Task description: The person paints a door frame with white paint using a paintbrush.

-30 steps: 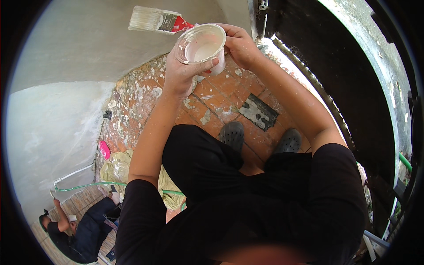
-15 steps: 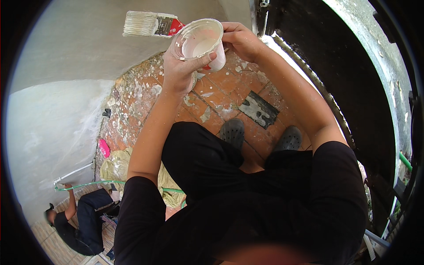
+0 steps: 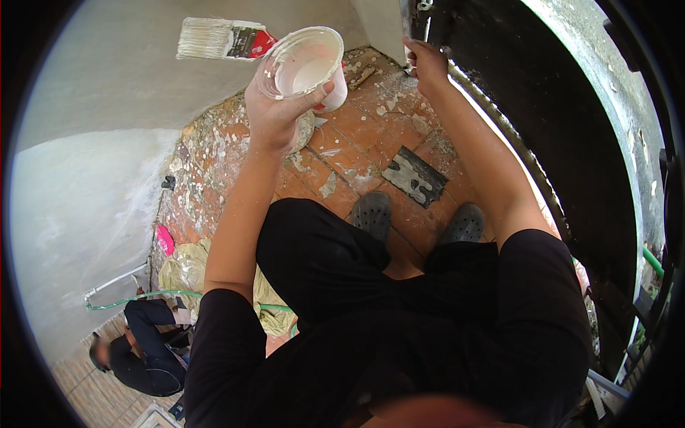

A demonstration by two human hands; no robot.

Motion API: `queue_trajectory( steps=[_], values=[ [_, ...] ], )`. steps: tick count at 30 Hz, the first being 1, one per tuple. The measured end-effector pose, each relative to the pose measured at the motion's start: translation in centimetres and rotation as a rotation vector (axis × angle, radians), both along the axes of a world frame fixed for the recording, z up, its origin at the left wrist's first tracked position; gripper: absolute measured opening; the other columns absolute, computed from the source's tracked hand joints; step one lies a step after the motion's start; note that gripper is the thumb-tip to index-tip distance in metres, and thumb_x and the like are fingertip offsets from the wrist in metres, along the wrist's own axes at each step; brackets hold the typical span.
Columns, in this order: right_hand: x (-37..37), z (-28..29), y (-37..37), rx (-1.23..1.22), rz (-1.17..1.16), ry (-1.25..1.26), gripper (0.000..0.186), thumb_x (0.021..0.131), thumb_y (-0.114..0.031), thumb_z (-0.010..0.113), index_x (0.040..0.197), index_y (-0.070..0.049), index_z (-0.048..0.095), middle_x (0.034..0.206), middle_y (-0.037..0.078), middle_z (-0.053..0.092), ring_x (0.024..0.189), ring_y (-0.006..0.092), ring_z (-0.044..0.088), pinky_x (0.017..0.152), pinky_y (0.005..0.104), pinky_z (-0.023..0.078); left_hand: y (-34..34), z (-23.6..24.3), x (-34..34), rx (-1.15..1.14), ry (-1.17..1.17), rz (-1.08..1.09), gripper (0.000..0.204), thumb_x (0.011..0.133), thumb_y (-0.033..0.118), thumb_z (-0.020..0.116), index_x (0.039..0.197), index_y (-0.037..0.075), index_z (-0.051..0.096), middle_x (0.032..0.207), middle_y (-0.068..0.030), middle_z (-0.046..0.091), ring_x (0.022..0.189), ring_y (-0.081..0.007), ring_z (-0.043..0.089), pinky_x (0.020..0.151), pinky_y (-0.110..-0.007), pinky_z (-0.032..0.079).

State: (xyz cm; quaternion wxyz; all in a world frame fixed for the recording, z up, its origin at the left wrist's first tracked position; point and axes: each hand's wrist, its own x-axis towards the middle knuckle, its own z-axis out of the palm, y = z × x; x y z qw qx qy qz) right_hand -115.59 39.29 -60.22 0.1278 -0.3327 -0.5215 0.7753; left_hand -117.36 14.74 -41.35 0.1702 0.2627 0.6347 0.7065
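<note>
My left hand [image 3: 272, 118] is wrapped round a white plastic tub [image 3: 335, 87] with a coated rim and white paint [image 3: 312, 75] inside. Beside it, a flat paintbrush [image 3: 227, 40] with white-caked bristles and a red part points left; its handle passes behind the tub, and I cannot see how it is held. Away to the right, my right hand [image 3: 429, 65] is raised by the edge of the wall corner [image 3: 391, 28] and the dark door [image 3: 492, 57]. Its fingers are closed together, and whatever they pinch is too small or hidden to name.
Paint-spattered orange tiles [image 3: 335, 167] lie below, with a dark, paint-smeared flat piece [image 3: 415, 177] near my clogs [image 3: 372, 212]. Yellowish sheeting [image 3: 184, 267], a pink item [image 3: 165, 240] and a green hose [image 3: 168, 292] are at left. Another person [image 3: 146, 364] is low at the far left.
My right hand has left the tub's side and moved right to the wall corner. The tub and brush have shifted slightly left in my left hand. The other person has lowered an arm.
</note>
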Motion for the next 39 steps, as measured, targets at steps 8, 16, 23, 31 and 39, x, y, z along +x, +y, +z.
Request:
queue_trajectory(
  steps=[8,16,23,31,39],
  values=[
    [-1.2,-4.0,1.9,0.039,-0.401,0.069,0.031,0.078,-0.018,0.082,0.104,-0.003,0.074,0.069,0.002,0.062,0.058,0.0086,0.051,0.053,0.0263,0.038,0.4,0.2,0.2,0.005,0.002,0.072,0.063,0.069,0.002,0.083,0.124,-0.003,0.053,0.112,-0.0104,0.065,0.098,-0.0173,0.064,0.07,-0.028,0.056],
    [-4.7,-2.6,1.2,-0.11,-0.436,0.11,0.016,0.08,-0.021,0.078,0.088,-0.007,0.076,0.061,-0.004,0.053,0.05,0.0063,0.043,0.048,0.0241,0.033,-0.6,-0.4,-0.7,-0.013,-0.011,0.073,0.064,0.067,-0.002,0.083,0.124,-0.004,0.054,0.115,-0.0115,0.064,0.106,-0.0207,0.062,0.092,-0.035,0.051],
    [-4.6,-2.6,0.7,-0.115,-0.535,0.141,0.019,0.078,-0.015,0.079,0.067,-0.004,0.068,0.058,-0.001,0.053,0.051,0.0085,0.046,0.049,0.0268,0.034,-0.3,-0.2,-0.3,-0.034,-0.069,0.096,0.065,0.066,-0.003,0.083,0.124,-0.004,0.054,0.116,-0.0119,0.063,0.108,-0.0209,0.061,0.096,-0.036,0.048],
    [-2.1,-8.7,5.0,0.26,-0.491,-0.081,0.032,0.087,-0.028,0.063,0.088,0.002,0.071,0.084,0.017,0.071,0.078,0.0318,0.066,0.075,0.0428,0.049,1.1,-0.4,-0.4,-0.011,-0.004,0.063,0.062,0.067,-0.004,0.081,0.123,-0.004,0.055,0.115,-0.0113,0.064,0.107,-0.0206,0.061,0.095,-0.035,0.048],
    [1.6,-11.7,6.5,0.62,0.046,-0.408,0.031,0.086,-0.031,0.06,0.093,-0.004,0.074,0.094,0.019,0.072,0.089,0.0319,0.069,0.08,0.04,0.052,0.9,-0.1,0.2,-0.024,0.041,0.064,0.061,0.067,-0.004,0.081,0.122,-0.004,0.056,0.115,-0.0109,0.064,0.106,-0.0198,0.061,0.094,-0.034,0.048]
  ],
)
